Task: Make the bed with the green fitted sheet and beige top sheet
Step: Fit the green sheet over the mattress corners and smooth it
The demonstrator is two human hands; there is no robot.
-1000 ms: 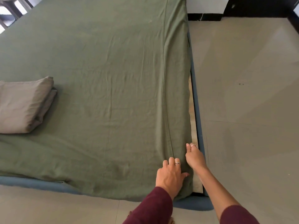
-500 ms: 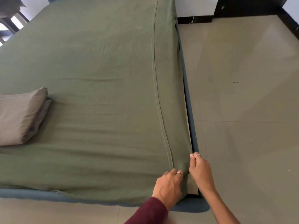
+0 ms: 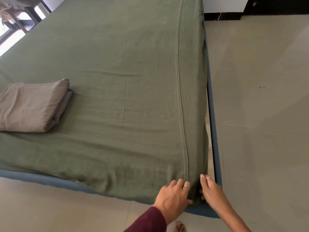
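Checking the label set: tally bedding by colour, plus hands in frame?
Green: 1, fitted sheet spread over the mattress
Beige: 1, top sheet folded on the bed
Hands: 2, left hand and right hand at the near corner
Total: 4

Soft daylight enters from a blown-out window (image 3: 10, 29) at upper left; edges bow, shadows faint.

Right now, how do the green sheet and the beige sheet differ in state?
The green sheet is spread across the whole mattress; the beige sheet lies folded in a stack on it. The left hand and right hand work the green sheet's corner; nothing touches the beige one. Both are wrinkled fabric.
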